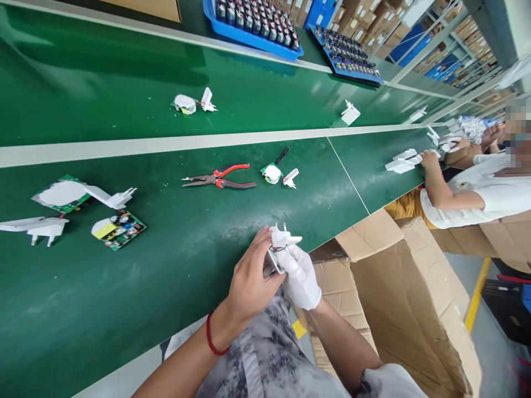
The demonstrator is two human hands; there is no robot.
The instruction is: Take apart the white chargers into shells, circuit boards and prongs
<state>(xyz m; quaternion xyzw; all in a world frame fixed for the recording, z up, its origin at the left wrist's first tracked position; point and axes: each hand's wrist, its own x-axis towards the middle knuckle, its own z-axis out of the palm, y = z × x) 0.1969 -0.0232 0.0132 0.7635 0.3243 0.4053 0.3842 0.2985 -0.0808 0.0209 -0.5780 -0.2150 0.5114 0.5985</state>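
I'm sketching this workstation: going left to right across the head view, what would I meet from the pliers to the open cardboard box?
Red-handled pliers → bare left hand → white plug unit → gloved right hand → open cardboard box.

- Bright, even indoor light, apparently from above, covers the glossy green worktop (199,287).
- Pale glare streaks its upper right; a broad dark area at upper left may be shadow or reflection.
- The bare left hand (251,279) looks fairly sharp; the white-gloved right hand (305,283) is bright, its fabric detail faint.
- Wide-angle distortion tilts the softly focused brown cardboard boxes (359,23) at upper right.
- Mosaic pixels hide a patch at the right edge.
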